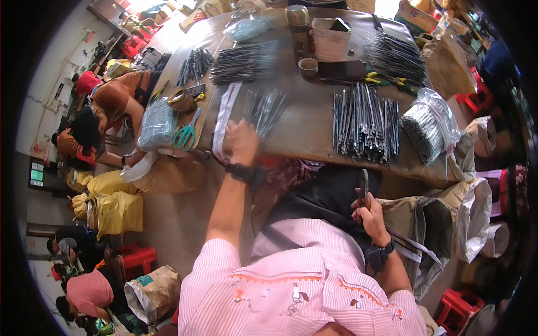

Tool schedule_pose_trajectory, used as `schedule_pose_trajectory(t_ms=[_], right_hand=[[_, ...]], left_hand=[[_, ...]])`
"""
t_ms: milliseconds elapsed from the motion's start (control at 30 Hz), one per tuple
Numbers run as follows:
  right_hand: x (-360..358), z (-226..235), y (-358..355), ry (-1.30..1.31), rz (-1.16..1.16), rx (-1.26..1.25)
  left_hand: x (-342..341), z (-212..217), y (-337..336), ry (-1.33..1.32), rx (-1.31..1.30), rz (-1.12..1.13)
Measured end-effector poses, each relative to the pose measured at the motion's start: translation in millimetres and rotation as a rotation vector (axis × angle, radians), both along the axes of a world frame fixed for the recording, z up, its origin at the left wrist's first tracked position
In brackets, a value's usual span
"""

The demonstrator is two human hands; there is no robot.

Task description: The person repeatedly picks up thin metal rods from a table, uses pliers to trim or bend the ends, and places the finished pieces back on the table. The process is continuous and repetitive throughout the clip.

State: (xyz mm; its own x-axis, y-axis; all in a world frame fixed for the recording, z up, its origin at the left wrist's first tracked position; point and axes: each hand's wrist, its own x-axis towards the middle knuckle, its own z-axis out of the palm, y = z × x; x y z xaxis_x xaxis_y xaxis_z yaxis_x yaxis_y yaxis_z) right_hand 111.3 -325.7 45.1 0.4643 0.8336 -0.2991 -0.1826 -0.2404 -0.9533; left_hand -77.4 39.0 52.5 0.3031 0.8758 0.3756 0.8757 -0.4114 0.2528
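Observation:
My left hand (pixel 243 140) is closed at the table's near edge round the lower ends of a fanned bunch of thin metal strips (pixel 267 111), blurred by motion. Just left of it lies a white band (pixel 226 115). Lower right, off the table, my right hand (pixel 370 217) grips a dark-handled tool that looks like pliers (pixel 365 182), pointing up. A row of dark metal strips (pixel 365 123) lies on the table beyond that hand. Beside the row sits a thick bundle of silvery strips (pixel 428 126) in clear plastic.
More strips are piled at the back of the table (pixel 302 131). A flask (pixel 298 31), a clear tub (pixel 332 39), a cup (pixel 307 67) and yellow-handled pliers (pixel 374 77) stand or lie there. Scissors (pixel 186 133) lie at left. Sacks (pixel 443 218) crowd my right; a co-worker (pixel 115 101) bends at left.

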Motion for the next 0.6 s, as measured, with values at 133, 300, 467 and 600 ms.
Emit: schedule_pose_trajectory(t_ms=[133, 300, 467, 600], right_hand=[[-1.8, 4.5, 4.8, 0.056, 0.058, -0.037], [-8.2, 18.8, 14.1, 0.054, 0.121, 0.017], [-8.2, 23.8, 7.4, 0.094, 0.102, 0.013], [5.5, 17.7, -9.3, 0.153, -0.011, -0.016]], left_hand=[[39.0, 18.4, -37.7, -0.090, -0.061, -0.201], [107.5, 9.7, -94.3, -0.144, -0.340, -0.409], [140.4, -13.2, -99.4, -0.112, -0.364, -0.446], [139.4, -16.9, -71.5, -0.042, -0.329, -0.469]])
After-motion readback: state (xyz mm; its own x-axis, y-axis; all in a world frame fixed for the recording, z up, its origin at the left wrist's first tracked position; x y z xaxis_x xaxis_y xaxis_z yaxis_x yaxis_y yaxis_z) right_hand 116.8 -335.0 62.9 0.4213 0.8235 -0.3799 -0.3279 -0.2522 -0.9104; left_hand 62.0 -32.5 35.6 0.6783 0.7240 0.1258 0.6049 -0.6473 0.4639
